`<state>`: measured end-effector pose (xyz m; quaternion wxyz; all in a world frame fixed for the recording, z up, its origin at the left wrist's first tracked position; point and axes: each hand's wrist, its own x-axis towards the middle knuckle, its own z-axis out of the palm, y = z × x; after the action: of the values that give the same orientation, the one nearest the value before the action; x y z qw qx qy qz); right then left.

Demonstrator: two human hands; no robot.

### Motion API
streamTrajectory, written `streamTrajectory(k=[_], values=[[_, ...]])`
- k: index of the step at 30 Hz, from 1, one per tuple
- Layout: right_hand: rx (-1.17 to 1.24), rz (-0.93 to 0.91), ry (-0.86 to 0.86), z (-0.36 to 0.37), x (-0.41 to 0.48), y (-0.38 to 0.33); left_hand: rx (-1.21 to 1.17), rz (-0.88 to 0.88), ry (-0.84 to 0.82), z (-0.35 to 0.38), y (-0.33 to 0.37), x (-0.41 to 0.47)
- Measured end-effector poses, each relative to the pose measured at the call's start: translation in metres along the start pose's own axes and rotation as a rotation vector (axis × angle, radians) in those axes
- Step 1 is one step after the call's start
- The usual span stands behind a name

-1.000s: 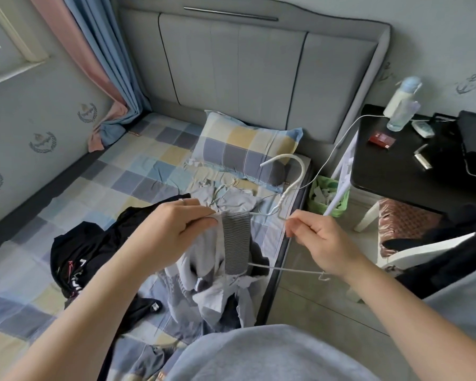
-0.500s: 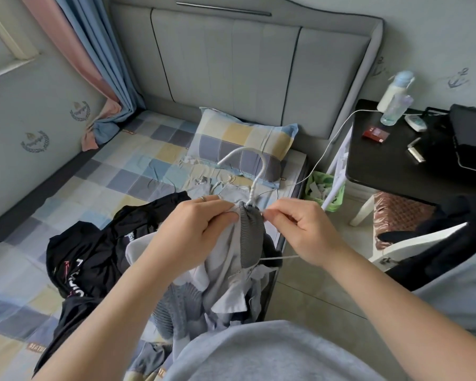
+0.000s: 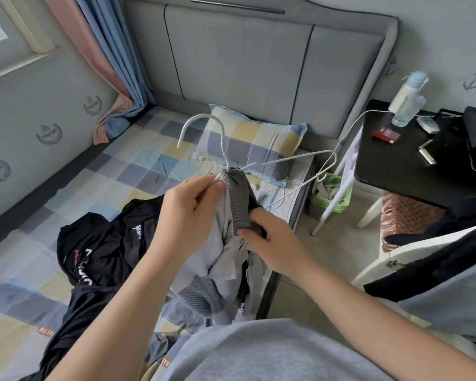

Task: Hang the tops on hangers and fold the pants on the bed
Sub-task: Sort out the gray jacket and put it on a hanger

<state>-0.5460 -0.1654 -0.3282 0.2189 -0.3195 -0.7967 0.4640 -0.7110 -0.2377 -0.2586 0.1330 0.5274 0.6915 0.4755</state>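
Head view: left hand [image 3: 187, 213] pinches the grey top [image 3: 238, 196] at its ribbed collar; right hand [image 3: 275, 243] grips below; the hanger [image 3: 204, 116] has a bare arm pointing rightward, seemingly unsleeved.

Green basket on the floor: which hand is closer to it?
Right. The right hand pinches the grey jacket at the edge of the bed, on the green basket side; the left hand grips the jacket farther away, over the bed.

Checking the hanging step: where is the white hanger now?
Head view, centre: the white hanger pokes up from the grey top beside the left hand, before the checked pillow.
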Motion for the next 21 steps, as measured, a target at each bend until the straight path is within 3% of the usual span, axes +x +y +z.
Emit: streamTrajectory(k=[5,8,13,16,21], values=[[0.140,-0.032,0.074,0.007,-0.018,0.011,0.002,-0.110,0.028,-0.001,-0.017,0.005],[0.094,0.062,0.036,0.008,-0.022,0.026,-0.008,-0.093,-0.003,0.001,-0.015,-0.001],[-0.200,0.271,-0.291,-0.001,-0.025,0.043,-0.032,-0.051,-0.111,0.001,-0.006,-0.004],[-0.532,0.209,-0.307,-0.009,-0.023,0.063,-0.013,-0.059,-0.159,-0.004,-0.007,-0.006],[-0.746,0.288,-0.235,-0.045,-0.017,0.088,0.058,-0.121,-0.222,-0.021,-0.024,-0.009]])
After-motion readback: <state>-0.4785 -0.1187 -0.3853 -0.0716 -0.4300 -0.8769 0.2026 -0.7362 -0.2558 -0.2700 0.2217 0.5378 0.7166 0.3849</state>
